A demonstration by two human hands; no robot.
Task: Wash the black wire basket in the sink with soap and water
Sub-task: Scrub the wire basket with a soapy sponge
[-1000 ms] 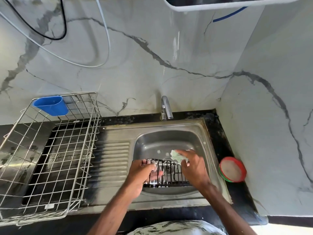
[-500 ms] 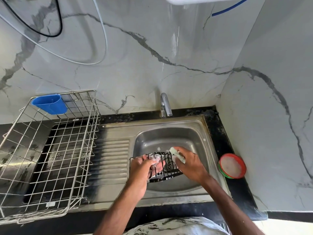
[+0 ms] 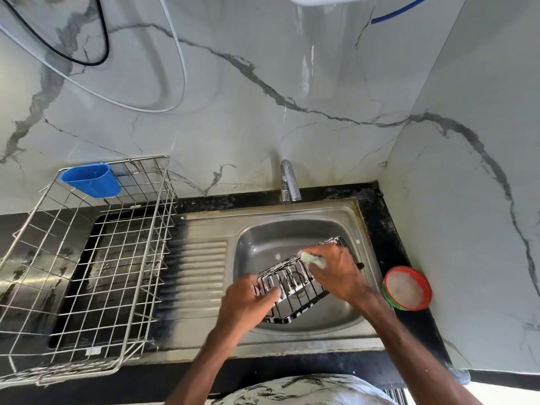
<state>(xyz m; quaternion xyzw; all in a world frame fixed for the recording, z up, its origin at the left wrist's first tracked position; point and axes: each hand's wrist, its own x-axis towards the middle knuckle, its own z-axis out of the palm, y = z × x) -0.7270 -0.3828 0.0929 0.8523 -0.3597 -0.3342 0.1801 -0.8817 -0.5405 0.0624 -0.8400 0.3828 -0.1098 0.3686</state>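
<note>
The black wire basket [image 3: 293, 288] is held tilted over the bowl of the steel sink [image 3: 274, 236]. Its long axis runs from seven o'clock to one o'clock, and its lower corner sits low in the bowl. White suds cling to several wires.

The left hand [image 3: 248, 302] grips the basket's seven o'clock end, with fingers curled over the rim wires and the thumb out of sight. The right hand [image 3: 336, 273] lies over the one o'clock end. Its fingers are closed on a pale green scrub pad [image 3: 314, 258], which is pressed against the wires.

From the bowl, the tap [image 3: 289, 182] stands at twelve o'clock against the marble wall. At three o'clock a round red-and-green soap tub [image 3: 407, 287] with white paste inside sits on the black counter [image 3: 388, 229], just beside the sink's edge. At nine o'clock, past the ribbed drainboard [image 3: 198, 276], stands a large silver drying rack [image 3: 87, 258]. A blue cup [image 3: 90, 179] hangs at the rack's far corner.
</note>
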